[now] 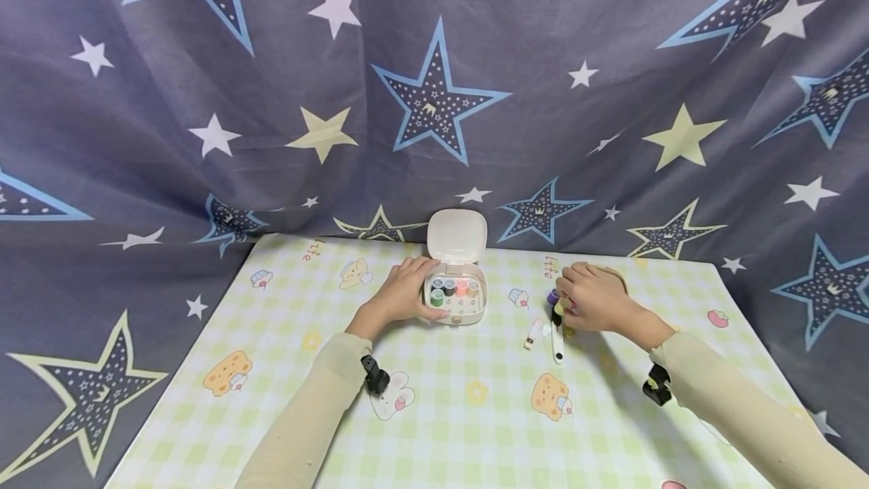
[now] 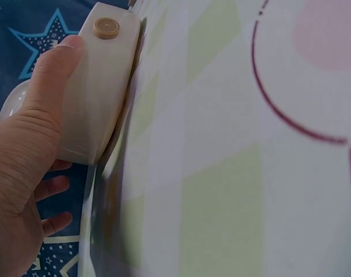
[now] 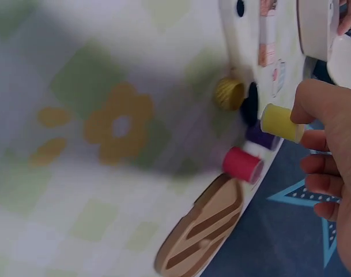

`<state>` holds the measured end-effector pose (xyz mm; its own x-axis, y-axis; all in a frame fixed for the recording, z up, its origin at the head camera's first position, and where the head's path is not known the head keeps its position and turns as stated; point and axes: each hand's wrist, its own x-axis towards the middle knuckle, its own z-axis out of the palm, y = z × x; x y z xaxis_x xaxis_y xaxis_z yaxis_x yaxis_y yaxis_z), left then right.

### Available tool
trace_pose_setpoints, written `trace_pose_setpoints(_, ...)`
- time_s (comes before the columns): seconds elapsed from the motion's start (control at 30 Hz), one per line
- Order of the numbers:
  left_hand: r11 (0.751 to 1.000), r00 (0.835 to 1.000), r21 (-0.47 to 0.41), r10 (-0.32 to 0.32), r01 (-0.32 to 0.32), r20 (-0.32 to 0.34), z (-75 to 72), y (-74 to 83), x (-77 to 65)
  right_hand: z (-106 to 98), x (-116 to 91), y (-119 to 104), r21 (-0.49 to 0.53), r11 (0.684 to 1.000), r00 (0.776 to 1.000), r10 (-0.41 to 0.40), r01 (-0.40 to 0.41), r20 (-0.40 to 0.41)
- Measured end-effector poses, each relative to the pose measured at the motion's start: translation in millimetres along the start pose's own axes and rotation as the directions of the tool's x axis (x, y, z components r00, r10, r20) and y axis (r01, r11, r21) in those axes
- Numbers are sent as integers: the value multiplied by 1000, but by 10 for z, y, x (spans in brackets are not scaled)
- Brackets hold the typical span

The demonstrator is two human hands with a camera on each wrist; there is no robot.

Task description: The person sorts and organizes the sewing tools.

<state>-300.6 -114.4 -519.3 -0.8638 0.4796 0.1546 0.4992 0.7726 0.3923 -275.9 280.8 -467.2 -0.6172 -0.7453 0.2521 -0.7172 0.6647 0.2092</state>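
Note:
My left hand (image 1: 405,294) holds a small white lidded box (image 1: 483,306) at its left side, the thumb pressing on the front wall near a round gold button (image 2: 106,27). The lid (image 1: 458,235) stands raised at the back. Inside the box sit several thread spools, among them a green spool (image 1: 437,298) and a pink spool (image 1: 462,288). Over the things on the right, my right hand (image 1: 592,297) pinches a yellow thread spool (image 3: 280,122) between thumb and fingers. Below it lie a magenta spool (image 3: 242,165), a purple spool (image 3: 261,137) and a gold thimble (image 3: 229,94).
A tan oval piece with two long slots (image 3: 205,228) lies beside the magenta spool. A slim white tool with a black dot (image 1: 557,345) and a small pale strip (image 1: 532,335) lie left of my right hand. A star-patterned curtain (image 1: 434,96) hangs behind the table.

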Motion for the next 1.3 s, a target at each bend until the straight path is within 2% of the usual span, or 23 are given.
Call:
trace_pose_setpoints(0.1, 1000, 1000, -2, -5, 5, 4, -1, -1, 4, -78, 98, -63, 39, 999, 998, 21, -23, 50)
trace_pose_setpoints(0.2, 1000, 1000, -1, -7, 7, 13, -1, -2, 3, -149, 205, -128, 81, 996, 998, 32, -37, 61)
trace_pose_setpoints(0.4, 1000, 1000, -5, -5, 5, 9, -17, 2, -5, -189, 438, -219, 152, 988, 1000, 18, -18, 3)
trace_pose_setpoints(0.7, 1000, 1000, -3, -2, 2, 5, -17, 1, -5, -243, 767, -392, 161, 987, 999, 3, -9, 33)
trace_pose_setpoints(0.93, 1000, 1000, -8, 2, -2, 5, -28, 16, -23, -240, 991, -532, 180, 983, 999, -28, 32, -28)
trace_pose_setpoints(1.3, 1000, 1000, 3, 13, -13, -2, -15, 8, -12, -186, 1269, -711, 231, 971, 998, -53, 59, -35)
